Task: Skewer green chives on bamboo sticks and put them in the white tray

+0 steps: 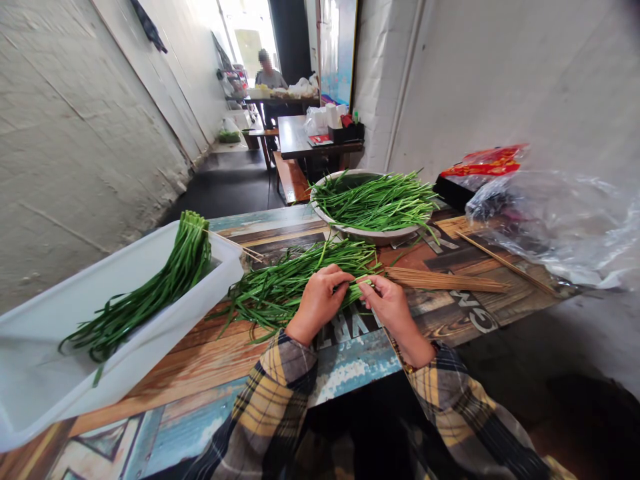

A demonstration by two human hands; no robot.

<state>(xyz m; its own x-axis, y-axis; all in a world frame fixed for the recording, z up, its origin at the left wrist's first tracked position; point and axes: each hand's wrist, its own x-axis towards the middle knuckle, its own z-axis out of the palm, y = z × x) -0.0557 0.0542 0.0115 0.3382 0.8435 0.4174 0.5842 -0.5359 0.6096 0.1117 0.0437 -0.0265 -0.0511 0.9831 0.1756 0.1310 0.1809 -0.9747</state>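
Note:
My left hand [323,299] is closed in a pinch on the stems of a few green chives. Close on its right, my right hand [393,308] pinches the pale cut ends of the same chives; whether a skewer is also between the fingers is too small to make out. Loose chives [280,283] lie in a heap under and left of my left hand. A bundle of thin bamboo skewers [445,280] rests on the table just beyond my right hand. Inside the white plastic bin [45,310] at left are chives threaded in a row on skewers [175,267].
A round bowl [345,228] heaped with chives stands at the table's far side. Right of it are a crumpled clear plastic bag [555,213], a red packet [487,160] and a lone stick [505,263]. A person [270,75] sits at a farther table.

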